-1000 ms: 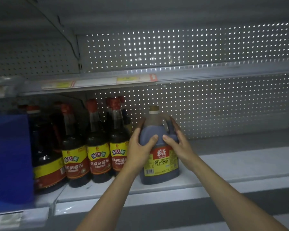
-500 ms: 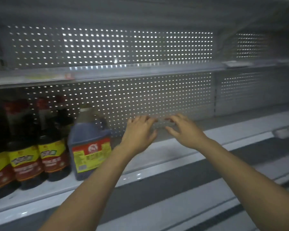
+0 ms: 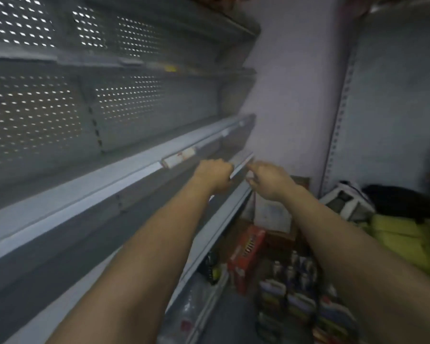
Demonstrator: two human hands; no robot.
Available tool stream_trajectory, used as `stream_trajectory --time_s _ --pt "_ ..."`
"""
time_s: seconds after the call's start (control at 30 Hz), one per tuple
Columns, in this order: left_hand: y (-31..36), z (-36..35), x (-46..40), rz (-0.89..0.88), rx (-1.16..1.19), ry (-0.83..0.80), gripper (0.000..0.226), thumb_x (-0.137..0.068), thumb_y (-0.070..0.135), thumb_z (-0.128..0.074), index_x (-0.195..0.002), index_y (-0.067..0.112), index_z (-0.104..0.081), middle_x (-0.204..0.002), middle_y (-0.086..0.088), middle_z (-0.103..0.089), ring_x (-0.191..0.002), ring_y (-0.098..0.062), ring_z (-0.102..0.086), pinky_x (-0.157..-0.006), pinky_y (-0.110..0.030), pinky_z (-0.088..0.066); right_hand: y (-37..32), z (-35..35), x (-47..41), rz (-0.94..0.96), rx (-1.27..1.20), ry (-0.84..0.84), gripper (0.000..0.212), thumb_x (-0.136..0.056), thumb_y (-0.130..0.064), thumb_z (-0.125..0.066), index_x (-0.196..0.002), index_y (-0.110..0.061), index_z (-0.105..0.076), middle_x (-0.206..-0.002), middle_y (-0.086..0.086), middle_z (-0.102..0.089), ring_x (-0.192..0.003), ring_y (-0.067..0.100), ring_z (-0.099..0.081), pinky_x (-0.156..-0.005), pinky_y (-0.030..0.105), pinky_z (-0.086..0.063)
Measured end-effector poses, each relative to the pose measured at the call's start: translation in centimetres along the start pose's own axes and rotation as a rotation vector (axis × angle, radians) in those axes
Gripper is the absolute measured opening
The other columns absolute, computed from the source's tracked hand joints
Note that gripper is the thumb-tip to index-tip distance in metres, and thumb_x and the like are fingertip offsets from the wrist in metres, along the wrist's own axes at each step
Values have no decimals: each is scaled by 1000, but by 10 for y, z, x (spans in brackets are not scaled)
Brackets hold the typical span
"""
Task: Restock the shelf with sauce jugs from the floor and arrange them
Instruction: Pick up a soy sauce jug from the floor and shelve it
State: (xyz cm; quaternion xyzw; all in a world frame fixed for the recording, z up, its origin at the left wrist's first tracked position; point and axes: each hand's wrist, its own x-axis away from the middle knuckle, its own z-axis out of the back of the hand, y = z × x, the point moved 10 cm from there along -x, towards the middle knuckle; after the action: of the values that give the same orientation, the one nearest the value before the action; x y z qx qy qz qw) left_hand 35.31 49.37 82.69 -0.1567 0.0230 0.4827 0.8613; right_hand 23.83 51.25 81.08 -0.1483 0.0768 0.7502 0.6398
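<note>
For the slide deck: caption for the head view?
Both empty hands, left and right, swing from shelf toward floor jugs.

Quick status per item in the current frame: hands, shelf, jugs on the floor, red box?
left hand: fingers loosely curled, holds nothing, in the air
right hand: fingers loosely curled, holds nothing, in the air
shelf: nothing on the stretch in view
sauce jugs: upright on the floor, clustered, blurred
red box: on the floor, tilted
</note>
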Motion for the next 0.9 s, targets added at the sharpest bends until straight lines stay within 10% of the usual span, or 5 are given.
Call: stream_trajectory --time_s 0.3,0.9 --pt "148 -48 -150 -253 117 10 36 -96 35 -56 -127 18 -64 -125 -14 -65 -115 -35 -63 -89 -40 -50 185 -46 2 -227 49 -67 39 -102 -35 -51 -137 -18 -52 -128 14 -61 -113 37 -60 -87 43 -52" --pt "182 -225 -504 -538 228 -93 37 -96 37 -58 -126 17 -64 -123 -12 -67 -107 -33 -65 -86 -41 -56 427 -197 -207 -527 69 -134 39 -102 -41 -49 -132 -17 -54 -119 13 -63 -109 34 -61 -88 48 -54"
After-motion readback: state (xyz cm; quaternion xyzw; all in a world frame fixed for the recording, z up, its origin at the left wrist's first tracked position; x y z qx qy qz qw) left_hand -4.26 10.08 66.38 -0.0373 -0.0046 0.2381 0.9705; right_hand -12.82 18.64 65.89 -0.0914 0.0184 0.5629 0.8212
